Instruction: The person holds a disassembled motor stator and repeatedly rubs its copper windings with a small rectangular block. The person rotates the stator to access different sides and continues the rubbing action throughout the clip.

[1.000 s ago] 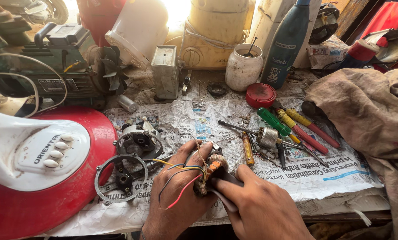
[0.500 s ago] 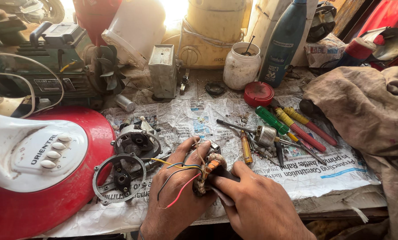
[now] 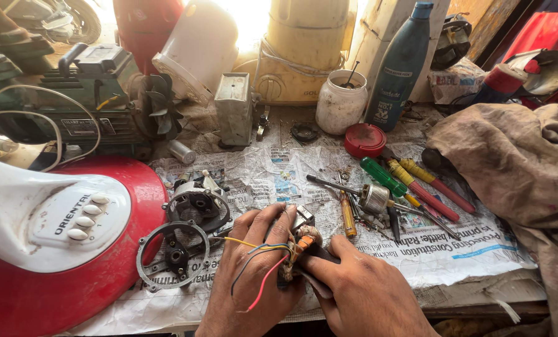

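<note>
Item: small motor winding [image 3: 300, 240], copper-coloured, with loose wires [image 3: 254, 268] in yellow, blue, black and red.

Location: at the near edge of the newspaper [image 3: 416, 249] covering the bench, held just above the sheet, between both hands.

Left hand [image 3: 254, 274]: wrapped around the winding from its left side, fingers curled over the top, closed on the piece. The wires trail across the back of this hand toward the wrist.

Right hand [image 3: 360, 293]: comes in from the right and below, thumb and forefinger pinched together on the winding's right end; whether a thin dark tool sits under the fingers cannot be told.

Key relation: the winding lies directly between the two grips, its long axis running roughly from the near left to the far right. Both hands touch it; neither is nearer.

Around the newspaper: on its left part, a black ring-shaped motor bracket [image 3: 173, 253] and a round motor housing [image 3: 194, 206], just left of the left hand. On its middle and right part, screwdrivers [image 3: 410, 184] with green, yellow and red handles, near the hands but apart. Off its left edge, a red and white fan base [image 3: 60, 243]. Off its right edge, a brown cloth [image 3: 509, 156].
</note>
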